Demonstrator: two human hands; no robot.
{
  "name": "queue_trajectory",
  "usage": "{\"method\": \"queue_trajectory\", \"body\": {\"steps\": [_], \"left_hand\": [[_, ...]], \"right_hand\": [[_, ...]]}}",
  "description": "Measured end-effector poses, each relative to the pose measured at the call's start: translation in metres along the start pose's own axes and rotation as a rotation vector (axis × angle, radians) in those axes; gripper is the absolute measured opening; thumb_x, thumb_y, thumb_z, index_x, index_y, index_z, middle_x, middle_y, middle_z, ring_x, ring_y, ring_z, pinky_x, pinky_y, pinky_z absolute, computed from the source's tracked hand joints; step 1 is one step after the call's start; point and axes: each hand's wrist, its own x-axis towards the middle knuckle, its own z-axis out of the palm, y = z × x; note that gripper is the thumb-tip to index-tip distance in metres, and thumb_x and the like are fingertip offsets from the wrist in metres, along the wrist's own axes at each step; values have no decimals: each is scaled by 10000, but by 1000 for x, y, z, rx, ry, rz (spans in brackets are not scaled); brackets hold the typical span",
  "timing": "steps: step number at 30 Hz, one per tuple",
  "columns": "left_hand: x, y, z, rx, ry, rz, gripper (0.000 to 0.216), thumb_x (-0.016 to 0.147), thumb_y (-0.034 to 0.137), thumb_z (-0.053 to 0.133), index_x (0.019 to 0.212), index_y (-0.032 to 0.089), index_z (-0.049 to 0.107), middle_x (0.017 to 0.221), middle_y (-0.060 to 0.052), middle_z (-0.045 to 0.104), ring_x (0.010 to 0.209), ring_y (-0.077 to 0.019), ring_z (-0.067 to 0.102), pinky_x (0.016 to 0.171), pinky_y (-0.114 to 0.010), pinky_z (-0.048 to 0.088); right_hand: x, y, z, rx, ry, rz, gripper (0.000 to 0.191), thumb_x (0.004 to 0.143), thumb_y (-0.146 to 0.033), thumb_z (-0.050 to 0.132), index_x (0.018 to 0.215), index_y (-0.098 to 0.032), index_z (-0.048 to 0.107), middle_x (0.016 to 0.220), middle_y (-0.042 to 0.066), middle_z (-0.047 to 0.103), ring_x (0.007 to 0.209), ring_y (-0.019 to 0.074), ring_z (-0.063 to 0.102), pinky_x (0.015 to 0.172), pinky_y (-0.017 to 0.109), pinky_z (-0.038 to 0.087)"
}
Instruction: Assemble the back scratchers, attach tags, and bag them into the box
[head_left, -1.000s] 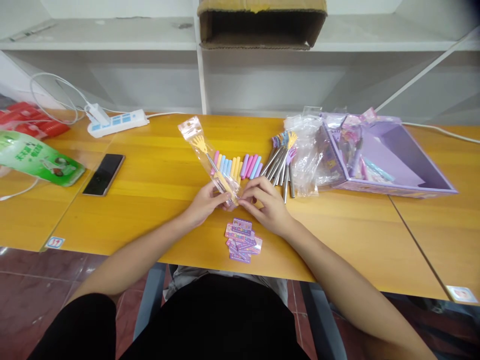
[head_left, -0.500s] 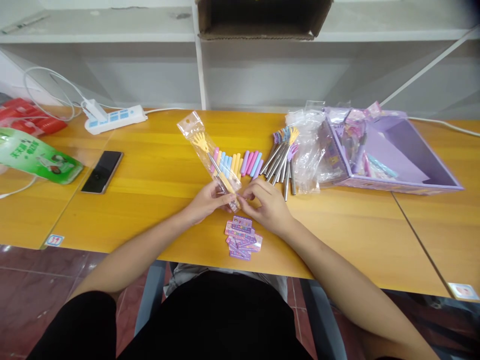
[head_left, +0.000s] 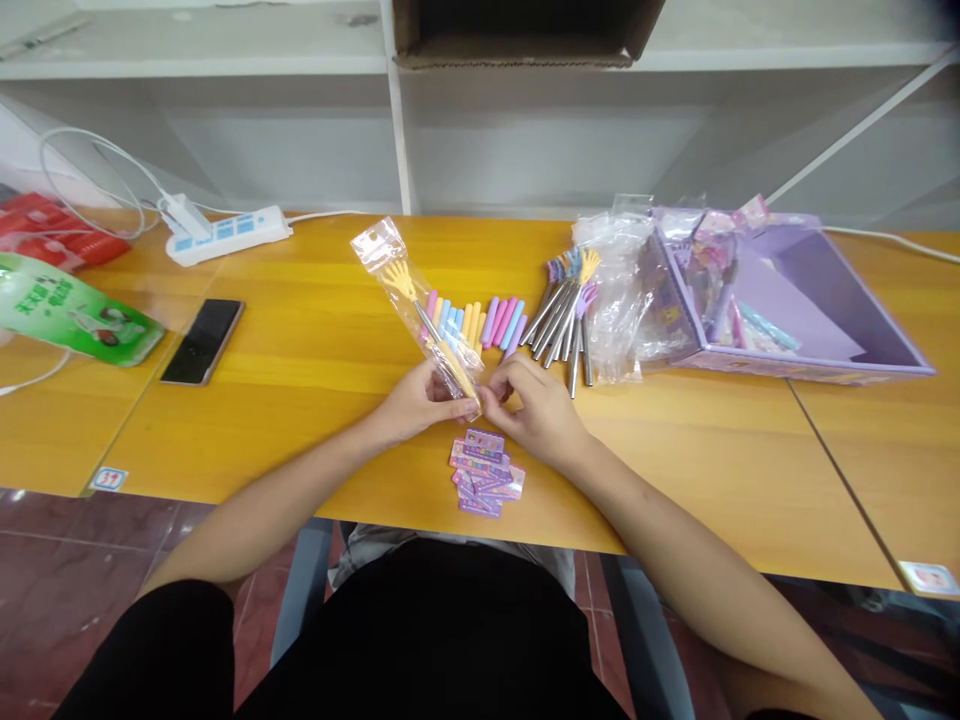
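My left hand (head_left: 417, 402) and my right hand (head_left: 534, 405) both pinch the near end of a clear plastic bag (head_left: 405, 290) that holds a yellow hand-shaped scratcher with a metal shaft. The bag slants away to the upper left over the yellow table (head_left: 300, 350). Just behind my hands lies a row of pastel handle grips (head_left: 480, 322) in pink, blue, yellow and purple. A small pile of purple label cards (head_left: 484, 474) sits in front of my hands near the table edge.
Several metal scratchers (head_left: 564, 310) and empty clear bags (head_left: 615, 300) lie right of the grips, beside an open purple box (head_left: 795, 300). At the left are a black phone (head_left: 202, 340), a white power strip (head_left: 225, 232), a green packet (head_left: 71, 312). A cardboard box (head_left: 525, 30) sits on the shelf behind.
My hands have stayed pinched on the bag's near end, with the fingers closing in slightly. The view has tilted down a little.
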Motion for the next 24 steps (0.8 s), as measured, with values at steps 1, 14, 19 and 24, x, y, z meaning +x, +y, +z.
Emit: {"method": "queue_trajectory", "body": {"steps": [1,14,19,24], "left_hand": [[0,0,0,-2,-6,6,522,791,336,976,1124,185,605,889,-8,746,765,-162,713,774,-334,602],[0,6,4,-1,-18,72,519,827,374,961,1186,183,640,1012,-69,797,847,-196,770,825,-361,645],[1,4,4,24,0,92,503,830,391,965,1149,182,637,1054,-82,793,889,-207,779,847,-365,654],[0,4,4,43,-48,112,436,877,399,929,1131,182,649,965,-56,773,842,-186,763,826,-345,654]], "right_hand": [[0,0,0,2,1,9,184,1032,-180,654,905,-240,536,857,17,615,761,167,585,673,312,470],[-4,9,-3,554,-172,442,356,1053,-555,694,1202,-251,583,970,25,684,783,174,646,655,313,526],[-3,6,0,630,-295,434,400,1026,-615,716,1002,-221,654,847,26,751,713,167,653,640,306,517],[-1,3,0,636,-265,463,439,1038,-632,690,903,-217,647,729,-5,700,589,132,589,553,273,452]]}}
